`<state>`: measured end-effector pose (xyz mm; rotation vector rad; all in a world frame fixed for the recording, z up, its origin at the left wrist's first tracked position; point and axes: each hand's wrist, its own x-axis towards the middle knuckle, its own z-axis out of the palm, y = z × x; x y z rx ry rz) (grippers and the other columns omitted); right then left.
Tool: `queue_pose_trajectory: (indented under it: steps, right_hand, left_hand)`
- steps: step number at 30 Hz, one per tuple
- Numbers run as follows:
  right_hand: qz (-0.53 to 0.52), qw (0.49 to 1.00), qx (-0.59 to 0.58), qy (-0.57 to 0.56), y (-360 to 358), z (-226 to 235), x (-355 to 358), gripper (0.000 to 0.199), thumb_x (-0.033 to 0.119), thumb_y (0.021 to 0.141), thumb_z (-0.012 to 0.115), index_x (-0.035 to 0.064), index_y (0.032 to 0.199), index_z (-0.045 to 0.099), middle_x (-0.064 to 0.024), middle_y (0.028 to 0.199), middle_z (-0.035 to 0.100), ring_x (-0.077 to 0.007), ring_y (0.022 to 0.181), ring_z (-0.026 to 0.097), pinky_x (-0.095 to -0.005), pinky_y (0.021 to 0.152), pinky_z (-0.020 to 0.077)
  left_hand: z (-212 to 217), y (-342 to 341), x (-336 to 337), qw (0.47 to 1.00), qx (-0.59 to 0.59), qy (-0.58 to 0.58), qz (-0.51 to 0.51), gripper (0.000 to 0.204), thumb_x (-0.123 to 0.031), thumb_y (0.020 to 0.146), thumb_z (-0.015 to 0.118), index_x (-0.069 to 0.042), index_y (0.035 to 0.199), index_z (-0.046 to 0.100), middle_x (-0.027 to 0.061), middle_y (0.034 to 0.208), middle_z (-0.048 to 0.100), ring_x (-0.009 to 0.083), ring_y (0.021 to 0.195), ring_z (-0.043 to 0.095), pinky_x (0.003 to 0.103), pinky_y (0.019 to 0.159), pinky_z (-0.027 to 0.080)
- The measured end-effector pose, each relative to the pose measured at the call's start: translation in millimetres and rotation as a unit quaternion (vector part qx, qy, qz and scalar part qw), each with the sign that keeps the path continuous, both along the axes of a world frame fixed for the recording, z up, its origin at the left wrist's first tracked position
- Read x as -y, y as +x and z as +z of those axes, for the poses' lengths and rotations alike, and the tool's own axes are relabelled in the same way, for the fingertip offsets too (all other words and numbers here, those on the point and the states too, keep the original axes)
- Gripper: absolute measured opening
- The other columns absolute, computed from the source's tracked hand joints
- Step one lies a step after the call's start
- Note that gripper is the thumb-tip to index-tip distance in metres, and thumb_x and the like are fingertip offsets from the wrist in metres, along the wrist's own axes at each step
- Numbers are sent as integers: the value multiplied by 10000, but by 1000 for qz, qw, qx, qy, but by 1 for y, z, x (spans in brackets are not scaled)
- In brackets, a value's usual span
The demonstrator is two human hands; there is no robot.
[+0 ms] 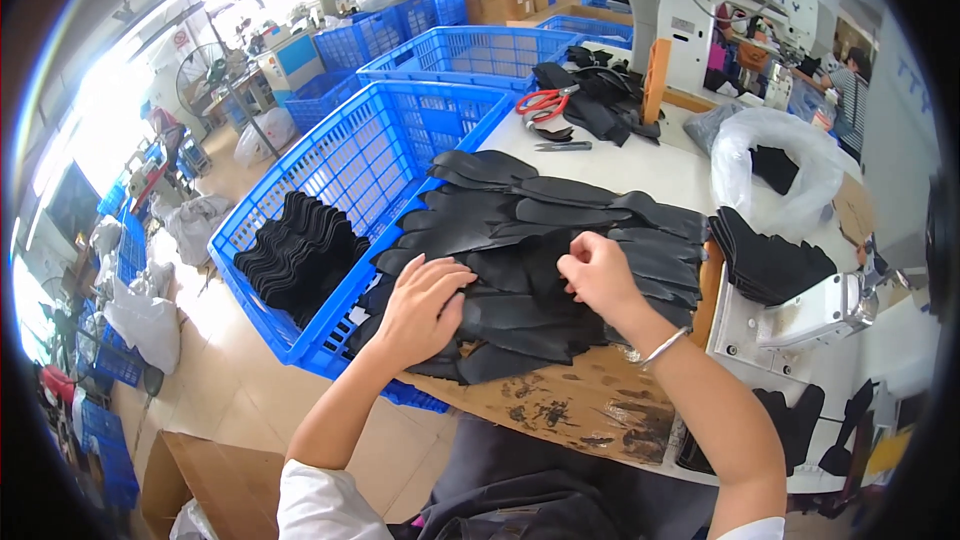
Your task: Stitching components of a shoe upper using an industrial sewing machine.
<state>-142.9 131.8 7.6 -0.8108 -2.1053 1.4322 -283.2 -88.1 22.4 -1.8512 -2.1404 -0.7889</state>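
Rows of overlapping black, curved, shoe-upper-like pieces (465, 215) lie across the cardboard-covered end of the table. My left hand (425, 305) rests on the left part of these rows, its fingers stretched out and nothing gripped. Over the middle of the rows, my right hand (605, 280) has its fingers curled into a pinch at the edge of a matte black piece (547, 265). Its fingertips are partly hidden. To the left, a stack of wavy-edged black pieces (300, 250) sits inside a blue plastic crate (345, 145).
Red-handled scissors (545, 103) and small snips (563, 146) lie behind the rows. A clear plastic bag (780, 165) and a black stack (765, 260) stand at right, beside a white sewing-machine arm (815, 310). Stained cardboard (560, 405) covers the near edge. More blue crates (450, 45) stand beyond.
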Motion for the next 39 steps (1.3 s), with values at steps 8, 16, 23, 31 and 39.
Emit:
queue_pose_trajectory:
  steps: [8, 16, 23, 31, 39]
  right_hand:
    - [-16, 995, 33, 93, -6, 13, 8, 229, 215, 732, 641, -5, 726, 578, -188, 679, 630, -348, 678, 641, -397, 655, 510]
    - [-220, 960, -87, 151, 52, 3, -24, 257, 170, 742, 591, -27, 612, 489, -194, 556, 544, -335, 538, 595, -435, 533, 459]
    - [-231, 930, -277, 70, 182, 67, -11, 126, 143, 932, 565, 50, 851, 540, 31, 704, 505, -20, 597, 473, -187, 557, 450]
    - [139, 865, 143, 460, 221, 59, 70, 168, 142, 770, 600, 27, 890, 622, -107, 982, 637, -253, 824, 628, -343, 745, 522]
    - [38, 911, -58, 406, 207, 3, 120, 158, 76, 718, 699, 44, 838, 603, -83, 915, 664, -212, 804, 658, -301, 713, 537]
  left_hand:
    - [6, 7, -44, 996, -65, 52, 25, 483, -201, 801, 672, -52, 1233, 516, 129, 1165, 582, 312, 1119, 531, 446, 1005, 363]
    - [3, -8, -65, 986, -14, -163, 30, 684, -345, 852, 656, -107, 1413, 346, 125, 1200, 574, 278, 1218, 487, 542, 1111, 221]
    - [2, -14, -53, 998, 62, -25, -4, 682, -247, 793, 704, -71, 1375, 395, 200, 1322, 388, 379, 1193, 448, 430, 1019, 368]
    - [18, 96, -24, 808, 556, -86, -175, 396, -363, 968, 507, 10, 1046, 617, 67, 919, 646, 170, 914, 615, 313, 751, 480]
    - [0, 162, -3, 745, 635, -201, -30, 200, -163, 970, 545, 30, 927, 573, 60, 714, 638, 116, 612, 650, 200, 488, 467]
